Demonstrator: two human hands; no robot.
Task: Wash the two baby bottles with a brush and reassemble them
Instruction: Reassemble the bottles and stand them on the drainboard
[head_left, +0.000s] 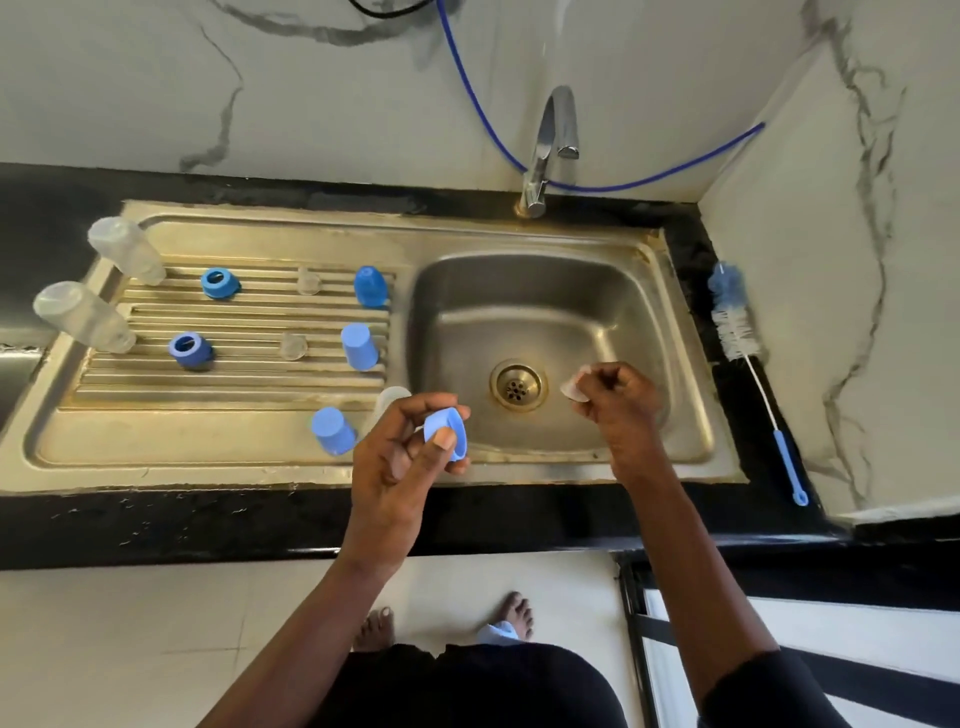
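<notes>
Left hand (402, 462) grips blue bottle piece (447, 432) | right hand (621, 397) pinches probably a clear teat (573, 388) | over sink (545, 306)

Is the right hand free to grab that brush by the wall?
Probably not at once: the right hand pinches a clear teat, so it would need to set that down. The way itself looks free: the brush lies alone on the counter right of the sink, nothing between.

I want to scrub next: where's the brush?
In the head view the brush lies on the black counter right of the sink, along the side wall, bristles toward the back and blue handle toward the front edge.
</notes>
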